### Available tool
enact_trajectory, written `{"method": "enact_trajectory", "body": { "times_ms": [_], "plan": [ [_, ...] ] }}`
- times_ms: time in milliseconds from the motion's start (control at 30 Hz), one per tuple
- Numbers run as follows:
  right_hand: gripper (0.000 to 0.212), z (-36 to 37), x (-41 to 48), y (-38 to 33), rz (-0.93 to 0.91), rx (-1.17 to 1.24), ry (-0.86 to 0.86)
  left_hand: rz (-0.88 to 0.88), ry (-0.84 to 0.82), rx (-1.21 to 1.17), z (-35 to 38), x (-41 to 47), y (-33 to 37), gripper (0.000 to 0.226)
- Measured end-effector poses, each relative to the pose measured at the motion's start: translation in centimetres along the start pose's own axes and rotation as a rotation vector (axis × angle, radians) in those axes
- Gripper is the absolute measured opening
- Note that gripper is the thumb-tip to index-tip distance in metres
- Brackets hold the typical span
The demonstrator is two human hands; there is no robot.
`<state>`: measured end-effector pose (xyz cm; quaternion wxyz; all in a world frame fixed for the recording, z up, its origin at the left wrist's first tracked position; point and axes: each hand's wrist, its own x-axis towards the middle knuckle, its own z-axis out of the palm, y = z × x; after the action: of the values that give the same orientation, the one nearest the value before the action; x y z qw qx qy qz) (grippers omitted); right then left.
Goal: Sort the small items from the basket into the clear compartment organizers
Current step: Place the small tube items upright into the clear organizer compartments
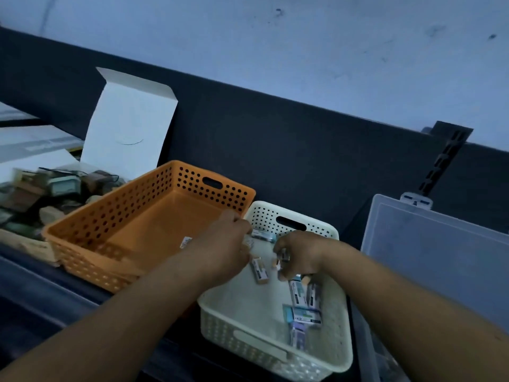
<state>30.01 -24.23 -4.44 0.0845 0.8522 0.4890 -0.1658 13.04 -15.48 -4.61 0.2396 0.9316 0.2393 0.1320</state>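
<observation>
Back panel: we see a dark panel (275,139) running behind everything, beneath a pale wall (303,51).
Surface: a dark surface (41,299) carries both baskets.
Clear organizer: the clear organizer (440,257) is at the far right, its frosted lid raised, just beside the cream basket.
Orange basket: the perforated orange basket (82,224) sits left of the cream one, their sides touching; we spot one lone labelled packet (186,242) on its floor.
Cream basket: the cream basket (242,337) is nearest us, between the orange basket and the organizer.
White carton: an open white carton (129,125) stands behind the orange basket, its flap upright against the panel.
Left arm: it crosses the orange basket's near corner.
Left hand: our left hand (228,244) reaches into the cream basket's far left corner with fingers curled; we cannot tell whether they hold anything.
Right hand: our right hand (300,257) is inside the cream basket, fingers curled round a few small packets.
Small packets: the other small packets (305,312) lie scattered on the cream basket's floor, mostly along its right side.
Hands together: they are close, not touching.
</observation>
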Motion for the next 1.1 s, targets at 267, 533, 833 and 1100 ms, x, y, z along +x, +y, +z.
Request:
{"method": "enact_trajectory", "body": {
  "times_ms": [267,533,833,1100],
  "plan": [
    [0.012,1.5,-0.7,-0.2,-0.163,0.028,0.169,0.008,0.002,0.014,0.0,0.0,0.0,0.041],
    [0.015,1.6,-0.7,-0.4,-0.078,0.13,0.112,0.001,-0.013,0.034,0.1,0.0,-0.1,0.041],
    [0.028,1.6,-1.8,-0.9,-0.077,0.085,0.279,0.048,0.088,0.224,0.1,0.0,0.0,0.043],
    [0.031,-1.3,-6.4,0.8,-0.211,0.831,0.295,0.032,0.099,-0.199,-0.9,-0.8,4.5,0.041]
  ]
}}
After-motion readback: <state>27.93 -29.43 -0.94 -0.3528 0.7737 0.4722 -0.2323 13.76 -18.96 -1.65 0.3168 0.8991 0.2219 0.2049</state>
